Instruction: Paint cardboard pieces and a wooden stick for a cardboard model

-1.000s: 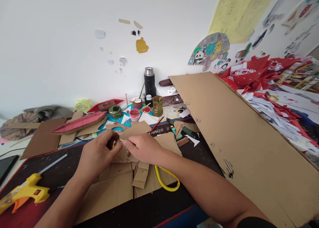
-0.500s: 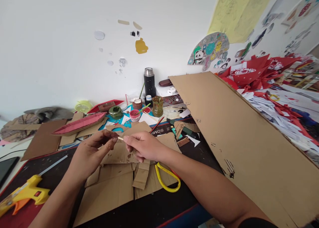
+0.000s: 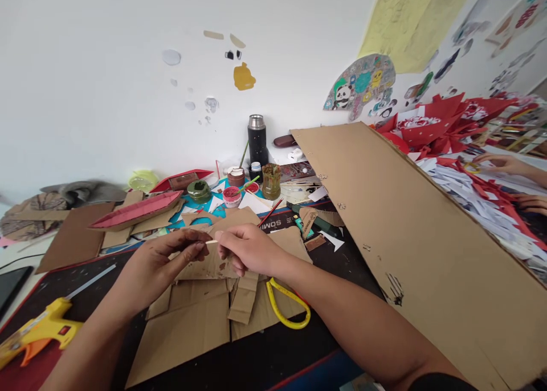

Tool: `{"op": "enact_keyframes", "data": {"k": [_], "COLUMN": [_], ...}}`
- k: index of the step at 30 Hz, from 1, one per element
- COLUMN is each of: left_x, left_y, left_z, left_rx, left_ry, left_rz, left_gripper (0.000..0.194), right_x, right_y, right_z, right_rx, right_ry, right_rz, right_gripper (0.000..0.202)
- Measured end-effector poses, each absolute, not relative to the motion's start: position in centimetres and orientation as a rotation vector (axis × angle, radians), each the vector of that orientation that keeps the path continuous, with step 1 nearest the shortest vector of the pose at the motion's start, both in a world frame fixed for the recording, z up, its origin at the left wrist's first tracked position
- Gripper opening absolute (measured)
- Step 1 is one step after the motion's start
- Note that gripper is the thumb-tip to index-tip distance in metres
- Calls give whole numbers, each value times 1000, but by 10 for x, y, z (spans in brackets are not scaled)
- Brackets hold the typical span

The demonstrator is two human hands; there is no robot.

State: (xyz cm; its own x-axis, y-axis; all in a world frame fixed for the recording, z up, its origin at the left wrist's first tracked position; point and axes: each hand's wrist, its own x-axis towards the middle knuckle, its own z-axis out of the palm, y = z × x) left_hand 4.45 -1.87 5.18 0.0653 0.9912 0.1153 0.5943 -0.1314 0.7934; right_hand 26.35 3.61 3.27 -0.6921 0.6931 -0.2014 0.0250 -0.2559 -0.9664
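Note:
Between my two hands a thin pale stick [image 3: 211, 241] spans a short gap. My left hand [image 3: 177, 254] pinches its left end between thumb and fingertips, and dark smudges show on those fingers. My right hand [image 3: 245, 247] grips the other end, with thumb on top and fingers curled beneath. Both hands are above cut cardboard pieces [image 3: 192, 317] lying on a dark mat. Just below my right forearm lies a yellow looped handle [image 3: 288, 322]. A yellow glue gun [image 3: 47, 331] with a glue stick rests left of my left forearm.
Behind my hands stand open paint jars [image 3: 232, 196], a murky glass jar [image 3: 271, 183] and a black thermos [image 3: 257, 143]. A pink-lined cardboard boat [image 3: 139, 211] sits at the left. A large cardboard panel [image 3: 410, 225] leans at the right; beyond it another person's hands [image 3: 504, 164] are over paper strips.
Both hands have shifted slightly, still joined by the stick, with the left fingers lower and more closed. Another person's hands have come into view at the far right.

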Motion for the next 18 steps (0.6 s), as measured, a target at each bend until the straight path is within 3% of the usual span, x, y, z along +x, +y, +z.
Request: {"op": "enact_keyframes", "data": {"k": [8, 18], "left_x": [48, 62], "left_y": [-18, -24], "left_z": [48, 49], "left_rx": [1957, 2132], "left_ry": [1582, 1520], "left_rz": [861, 835], "left_gripper": [37, 35], "right_x": [265, 267], "right_y": [36, 34], "right_z": [23, 19], "right_rx": [-808, -907], "right_ry": [-1611, -1740], "right_rz": [1805, 1577], "right_gripper": [53, 49]}}
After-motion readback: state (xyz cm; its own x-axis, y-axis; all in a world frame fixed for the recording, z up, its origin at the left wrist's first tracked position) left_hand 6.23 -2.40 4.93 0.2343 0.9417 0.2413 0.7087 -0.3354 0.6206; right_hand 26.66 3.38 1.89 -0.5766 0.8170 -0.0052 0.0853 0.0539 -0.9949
